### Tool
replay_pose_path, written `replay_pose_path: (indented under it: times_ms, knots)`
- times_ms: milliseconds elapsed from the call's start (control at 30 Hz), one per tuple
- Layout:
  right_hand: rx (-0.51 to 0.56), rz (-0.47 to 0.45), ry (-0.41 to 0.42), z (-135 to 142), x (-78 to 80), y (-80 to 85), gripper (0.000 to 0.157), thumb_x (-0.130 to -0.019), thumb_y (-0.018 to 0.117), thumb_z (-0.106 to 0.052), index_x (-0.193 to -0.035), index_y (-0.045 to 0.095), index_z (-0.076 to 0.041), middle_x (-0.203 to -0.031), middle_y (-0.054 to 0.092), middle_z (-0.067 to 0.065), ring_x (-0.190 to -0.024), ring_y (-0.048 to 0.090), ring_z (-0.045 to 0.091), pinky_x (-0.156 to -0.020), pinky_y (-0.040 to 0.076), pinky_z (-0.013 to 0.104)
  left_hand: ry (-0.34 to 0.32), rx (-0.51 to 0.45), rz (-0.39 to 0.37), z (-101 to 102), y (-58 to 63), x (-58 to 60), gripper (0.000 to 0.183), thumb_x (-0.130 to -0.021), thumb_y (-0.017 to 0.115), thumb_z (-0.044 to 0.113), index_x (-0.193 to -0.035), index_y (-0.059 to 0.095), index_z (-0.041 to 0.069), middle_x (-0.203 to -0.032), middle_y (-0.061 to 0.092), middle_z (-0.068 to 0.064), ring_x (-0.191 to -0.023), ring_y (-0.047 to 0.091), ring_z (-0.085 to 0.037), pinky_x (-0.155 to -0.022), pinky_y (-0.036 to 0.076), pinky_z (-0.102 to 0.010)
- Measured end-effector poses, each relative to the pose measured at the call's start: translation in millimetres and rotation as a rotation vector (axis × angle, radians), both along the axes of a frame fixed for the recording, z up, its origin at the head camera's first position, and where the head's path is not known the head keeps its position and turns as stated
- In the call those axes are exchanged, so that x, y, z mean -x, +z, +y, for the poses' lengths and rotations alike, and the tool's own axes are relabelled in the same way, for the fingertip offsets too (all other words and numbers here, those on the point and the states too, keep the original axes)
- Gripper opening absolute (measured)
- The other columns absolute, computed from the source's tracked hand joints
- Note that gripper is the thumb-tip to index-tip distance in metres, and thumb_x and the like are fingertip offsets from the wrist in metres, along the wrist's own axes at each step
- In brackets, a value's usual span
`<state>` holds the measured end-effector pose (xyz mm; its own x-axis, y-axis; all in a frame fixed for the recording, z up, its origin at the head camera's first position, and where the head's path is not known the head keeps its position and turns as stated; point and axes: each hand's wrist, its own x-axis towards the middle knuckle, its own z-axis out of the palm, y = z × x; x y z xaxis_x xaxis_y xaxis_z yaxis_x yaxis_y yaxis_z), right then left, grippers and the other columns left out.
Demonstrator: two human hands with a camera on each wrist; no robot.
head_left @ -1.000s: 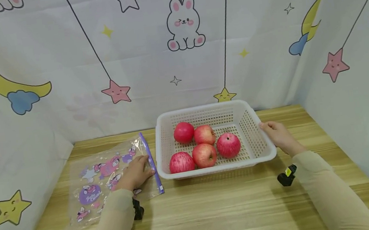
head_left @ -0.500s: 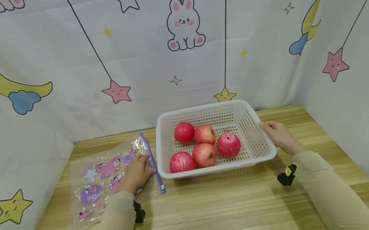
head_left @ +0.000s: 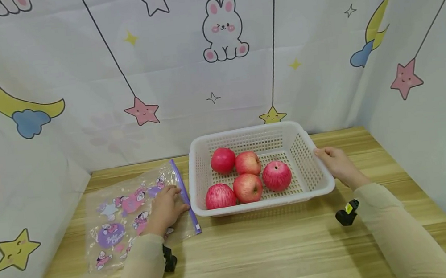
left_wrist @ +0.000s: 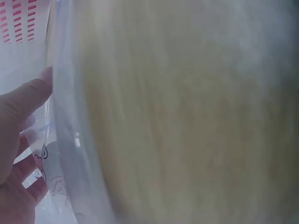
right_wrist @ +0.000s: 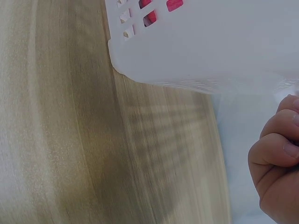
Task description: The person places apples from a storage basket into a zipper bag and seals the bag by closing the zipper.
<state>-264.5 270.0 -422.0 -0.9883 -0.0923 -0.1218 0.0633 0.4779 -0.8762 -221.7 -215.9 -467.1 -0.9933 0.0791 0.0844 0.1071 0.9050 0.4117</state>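
My left hand (head_left: 168, 210) rests on a clear plastic zip bag (head_left: 109, 212) printed with pink and purple cartoon figures, lying flat at the left. Its fingertips reach the purple zip edge (head_left: 185, 192). In the left wrist view, the thumb (left_wrist: 32, 95) lies along the film, with the other fingers apart below it. To the right of the bag stands a white plastic basket (head_left: 253, 206) holding several red apples (head_left: 276, 175). With curled fingers (right_wrist: 275, 149), my right hand (head_left: 338, 163) grips the basket's right rim, its fingertips partly cut off in the right wrist view.
Both things are on a wood-grain table (head_left: 266, 251). A white curtain (head_left: 184, 71) with rabbits, stars and moons hangs close behind the basket and along both sides. Small black devices (head_left: 347, 214) sit at the wrists.
The view has shifted very slightly. Both hands stay where they were, the left on the bag and the right at the basket's rim.
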Motion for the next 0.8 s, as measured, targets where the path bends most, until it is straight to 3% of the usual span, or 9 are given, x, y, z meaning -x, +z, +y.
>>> replay_pose_path:
  times_ms: [167, 467, 800]
  knots:
    - [0.005, 0.010, 0.006, 0.4, -0.7, -0.8, 0.067, -0.099, 0.035, -0.049, -0.126, 0.046, 0.011, -0.111, 0.059, 0.032, -0.080, 0.068, 0.020, -0.063, 0.057, 0.031, 0.000, -0.016, -0.003, 0.6, 0.0, -0.1, 0.058, -0.075, 0.079, 0.024, -0.120, 0.056, -0.004, -0.140, 0.046, -0.022, -0.130, 0.040, -0.042, -0.110, 0.030, -0.054]
    - [0.010, 0.014, 0.007, 1.2, -0.8, -1.8, 0.068, -0.099, 0.035, -0.050, -0.127, 0.046, 0.011, -0.111, 0.058, 0.032, -0.080, 0.068, 0.021, -0.063, 0.057, 0.031, 0.030, -0.052, 0.020, -0.4, 0.6, -1.3, 0.060, -0.076, 0.078, 0.026, -0.125, 0.053, 0.000, -0.125, 0.059, -0.022, -0.117, 0.052, -0.042, -0.101, 0.041, -0.054]
    - [0.013, 0.009, -0.001, 0.4, -0.7, -2.2, 0.066, -0.099, 0.035, -0.050, -0.124, 0.047, 0.011, -0.110, 0.059, 0.031, -0.079, 0.067, 0.019, -0.063, 0.056, 0.031, 0.017, -0.104, 0.030, -2.4, 10.8, -7.6, 0.062, -0.080, 0.075, 0.030, -0.130, 0.051, 0.001, -0.131, 0.055, -0.021, -0.122, 0.049, -0.043, -0.102, 0.039, -0.055]
